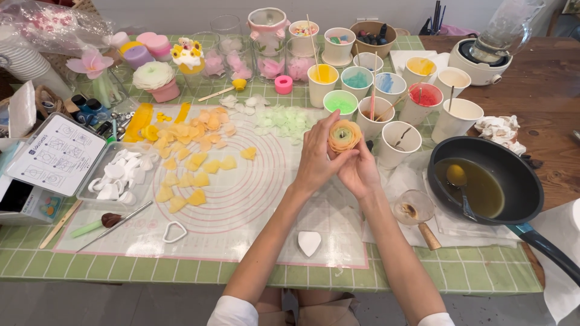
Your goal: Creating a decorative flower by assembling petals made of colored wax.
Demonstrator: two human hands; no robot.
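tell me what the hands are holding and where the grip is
Both hands hold one peach-yellow wax flower. The left hand cups its left side and the right hand its underside, fingertips on the outer petals.

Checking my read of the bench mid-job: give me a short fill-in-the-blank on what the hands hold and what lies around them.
1. Both hands, left and right, cup a layered wax flower coloured ____.
2. The black frying pan holds yellowish liquid and a metal ____.
3. The loose yellow wax petals lie on a translucent silicone mat printed with pink ____.
4. The paper cup nearest the flower holds ____ wax.

Missing: orange; spoon; circles; green
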